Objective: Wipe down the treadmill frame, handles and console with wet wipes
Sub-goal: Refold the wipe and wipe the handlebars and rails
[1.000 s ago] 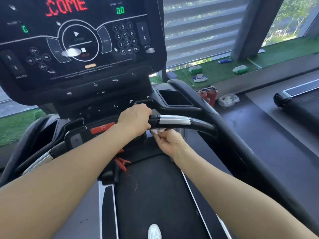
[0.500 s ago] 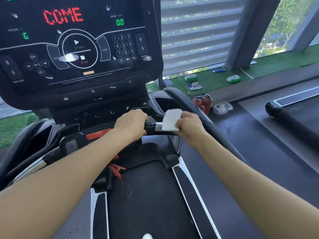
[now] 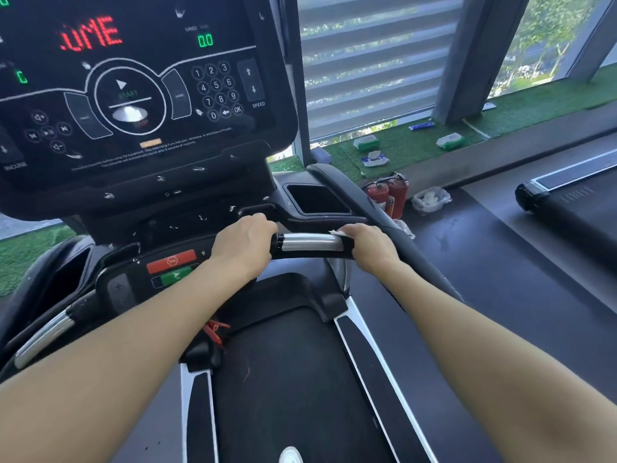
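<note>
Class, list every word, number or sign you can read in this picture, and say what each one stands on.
All on the treadmill console:
"OME" in red lights, cut off at the left, top display
"0.0" in green, speed readout
"SPEED", below the arrow keys
"INCLINE", lower left
"1" to "9", "0", "OK", keypad
"START", faint, round button
The small warning lines and the red stop button's sign are too blurred to read.

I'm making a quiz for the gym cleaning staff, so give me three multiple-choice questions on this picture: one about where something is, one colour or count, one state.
1. Where is the white wet wipe?
A. under the right hand on the silver-and-black handlebar
B. on the belt
C. on the console

2. How many red fire extinguishers stand on the floor?
A. one
B. two
C. four

3. What is the left hand doing?
A. pressing a key
B. hanging free
C. gripping the handlebar

Answers: 1 A, a white edge shows by the right hand; 2 B, two stand together; 3 C, fingers curl round it.
</note>
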Available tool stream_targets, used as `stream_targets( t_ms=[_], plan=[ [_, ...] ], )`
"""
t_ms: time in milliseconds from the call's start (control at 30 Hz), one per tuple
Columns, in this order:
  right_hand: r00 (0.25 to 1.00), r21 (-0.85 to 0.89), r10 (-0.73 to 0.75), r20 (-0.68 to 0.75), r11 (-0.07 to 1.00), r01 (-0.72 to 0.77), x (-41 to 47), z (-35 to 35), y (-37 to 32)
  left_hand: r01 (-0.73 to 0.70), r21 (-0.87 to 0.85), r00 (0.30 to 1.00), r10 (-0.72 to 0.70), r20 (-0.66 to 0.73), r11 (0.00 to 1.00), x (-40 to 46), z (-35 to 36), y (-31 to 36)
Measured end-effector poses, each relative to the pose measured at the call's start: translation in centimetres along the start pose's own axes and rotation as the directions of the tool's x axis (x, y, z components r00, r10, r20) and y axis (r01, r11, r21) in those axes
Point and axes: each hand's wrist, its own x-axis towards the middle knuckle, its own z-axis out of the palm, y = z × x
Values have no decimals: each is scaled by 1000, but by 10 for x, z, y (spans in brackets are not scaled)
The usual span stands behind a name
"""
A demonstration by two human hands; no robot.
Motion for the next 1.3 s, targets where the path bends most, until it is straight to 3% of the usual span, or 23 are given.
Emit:
stream_targets(
  t_ms=[300, 533, 933, 1167, 1300],
  plan=[
    [990, -147, 125, -60, 980, -133, -16, 8, 49, 15, 29, 1000, -15, -9, 999, -2, 6, -3],
    [964, -55, 174, -202, 981, -188, -33, 22, 43, -33, 81, 999, 36, -27, 996, 3, 6, -4],
    [884, 160, 405, -233, 913, -376, -53, 26, -51, -139, 59, 988, 142, -63, 989, 7, 3, -13],
    [923, 9, 321, -213, 945, -327, -45, 23, -111, -185, -85, 982, 181, -58, 979, 4, -2, -29],
    [951, -9, 269, -155, 962, -273, -48, 12, -113, -190, -121, 981, 182, -71, 974, -3, -4, -37]
  ],
)
